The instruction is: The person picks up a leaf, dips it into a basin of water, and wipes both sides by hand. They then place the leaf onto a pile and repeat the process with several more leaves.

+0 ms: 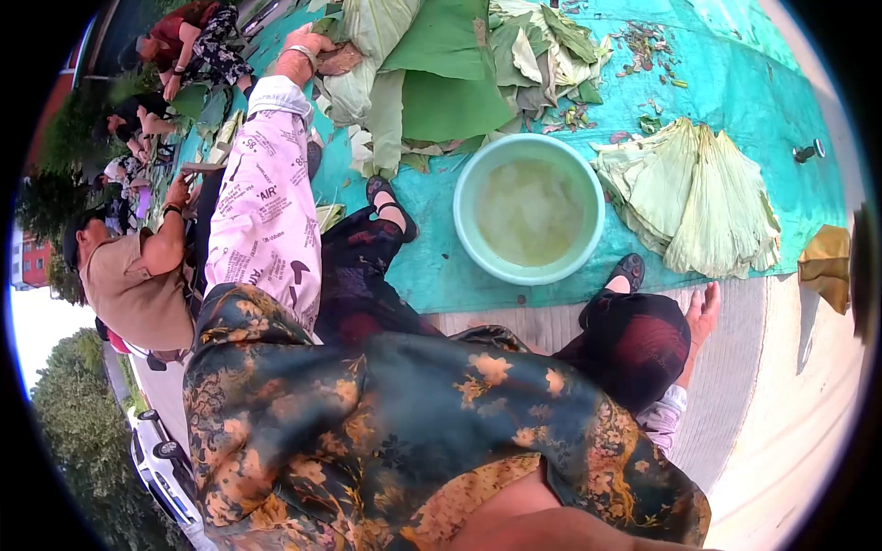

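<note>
My left hand (310, 44), at the end of a pink printed sleeve, reaches to the left edge of a pile of large green leaves (450, 55). Its fingertips are too small and partly hidden to tell if they grip a leaf. A brown, dry piece (340, 61) lies beside it. Near my right knee, my right hand (703, 315) is open and empty, fingers apart. A pale blue basin (466, 230) of cloudy water stands between my feet. To its right lies a fanned bundle of pale green leaves (694, 197).
A teal sheet (744, 101) covers the ground, with leaf scraps (648, 46) on it. A metal object (808, 151) and a brown-gold item (825, 268) are at the right. Several people sit at the left, one in a tan shirt (138, 289). A white car (165, 468) stands behind.
</note>
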Motion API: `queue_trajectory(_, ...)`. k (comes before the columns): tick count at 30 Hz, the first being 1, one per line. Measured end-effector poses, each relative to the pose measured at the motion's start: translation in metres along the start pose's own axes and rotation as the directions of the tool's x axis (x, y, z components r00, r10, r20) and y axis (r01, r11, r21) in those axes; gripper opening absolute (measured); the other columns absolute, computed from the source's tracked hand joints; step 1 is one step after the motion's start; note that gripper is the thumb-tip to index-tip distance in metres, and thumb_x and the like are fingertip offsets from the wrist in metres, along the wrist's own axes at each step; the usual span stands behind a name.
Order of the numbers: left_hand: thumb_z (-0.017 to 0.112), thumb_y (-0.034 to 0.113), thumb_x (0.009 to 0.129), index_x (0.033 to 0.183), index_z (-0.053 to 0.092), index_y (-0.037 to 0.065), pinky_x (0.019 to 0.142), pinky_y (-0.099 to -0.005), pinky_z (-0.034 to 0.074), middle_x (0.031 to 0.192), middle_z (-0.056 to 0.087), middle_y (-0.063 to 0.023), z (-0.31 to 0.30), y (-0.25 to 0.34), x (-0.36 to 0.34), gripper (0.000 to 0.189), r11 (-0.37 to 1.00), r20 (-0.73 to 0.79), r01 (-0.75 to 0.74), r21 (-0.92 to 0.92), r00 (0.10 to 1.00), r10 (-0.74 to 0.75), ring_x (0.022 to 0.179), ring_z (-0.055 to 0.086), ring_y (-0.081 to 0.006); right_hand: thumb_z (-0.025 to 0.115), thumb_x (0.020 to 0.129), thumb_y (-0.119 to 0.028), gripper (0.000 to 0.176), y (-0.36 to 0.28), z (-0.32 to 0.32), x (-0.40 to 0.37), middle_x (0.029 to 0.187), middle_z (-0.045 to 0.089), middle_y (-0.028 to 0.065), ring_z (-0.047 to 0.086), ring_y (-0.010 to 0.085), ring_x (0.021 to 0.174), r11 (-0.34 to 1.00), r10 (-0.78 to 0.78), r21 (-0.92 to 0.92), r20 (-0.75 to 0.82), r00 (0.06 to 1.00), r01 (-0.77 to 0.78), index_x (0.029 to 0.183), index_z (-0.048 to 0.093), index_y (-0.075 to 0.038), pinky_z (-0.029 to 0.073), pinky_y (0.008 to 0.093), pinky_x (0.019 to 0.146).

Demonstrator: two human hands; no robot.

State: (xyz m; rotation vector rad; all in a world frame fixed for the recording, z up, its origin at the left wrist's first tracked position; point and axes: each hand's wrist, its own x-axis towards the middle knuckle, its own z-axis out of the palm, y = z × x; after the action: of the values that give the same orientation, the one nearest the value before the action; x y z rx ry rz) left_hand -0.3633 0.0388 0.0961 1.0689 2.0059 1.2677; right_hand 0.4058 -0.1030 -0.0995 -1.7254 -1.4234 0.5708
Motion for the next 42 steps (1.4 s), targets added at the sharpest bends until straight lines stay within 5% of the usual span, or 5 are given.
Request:
queue_trajectory(10,0.059,-0.006,0.065,0.094,0.059,-0.001,0.068,-0.0346,0.050,0.085,0.062,-0.0148,-0.158,-0.077,-0.042,0.029,0.999,-0.129,-0.017,-0.051,0.992,0.010,0.073,0.061,-0.0262,0.050,0.085,-0.007,0.040,-0.159,-0.037,0.014,0.123,0.045,0.0154,0.044,0.0222,0.114,0.934,-0.354,0.049,-0.032,0.935,0.355,0.123,0.039,0.000,0.035,0.0329,0.094)
queue_trajectory(22,0.058,-0.009,0.064,0.093,0.057,-0.002,0.067,-0.0371,0.051,0.084,0.061,-0.0156,-0.130,-0.109,-0.088,0.029,0.970,-0.075,0.008,-0.241,0.997,-0.027,0.074,0.061,-0.0278,0.050,0.085,-0.004,0.040,-0.288,0.032,-0.022,0.121,0.048,0.0132,0.045,0.0209,0.113,0.753,-0.658,0.077,0.063,0.750,0.654,0.124,0.040,-0.001,0.033,0.0319,0.095)
queue_trajectory(30,0.058,-0.010,0.064,0.092,0.056,-0.003,0.066,-0.0388,0.051,0.084,0.060,-0.0162,-0.123,-0.125,-0.091,0.029,0.906,-0.039,0.059,-0.419,0.996,-0.083,0.075,0.061,-0.0288,0.051,0.085,-0.006,0.040,-0.280,0.098,-0.010,0.120,0.048,0.0125,0.046,0.0199,0.111,0.861,-0.504,0.142,0.380,0.776,0.489,0.124,0.040,-0.002,0.035,0.0322,0.094)
queue_trajectory(34,0.057,-0.011,0.064,0.092,0.056,-0.003,0.066,-0.0396,0.051,0.084,0.060,-0.0165,-0.116,-0.118,-0.079,0.029,0.837,-0.009,0.060,-0.544,0.997,-0.078,0.075,0.061,-0.0293,0.050,0.086,-0.007,0.040,-0.283,0.103,-0.009,0.120,0.048,0.0129,0.047,0.0199,0.110,0.884,-0.465,0.140,0.362,0.808,0.446,0.124,0.040,-0.003,0.036,0.0318,0.093)
queue_trajectory(42,0.057,-0.012,0.063,0.091,0.055,-0.004,0.066,-0.0412,0.051,0.083,0.059,-0.0171,-0.076,-0.156,-0.060,0.029,0.389,-0.021,0.025,-0.921,0.993,-0.114,0.076,0.060,-0.0304,0.051,0.085,-0.008,0.041,-0.297,0.116,-0.011,0.119,0.049,0.0130,0.049,0.0202,0.108,0.880,-0.462,0.088,0.396,0.794,0.468,0.124,0.040,-0.004,0.036,0.0312,0.091)
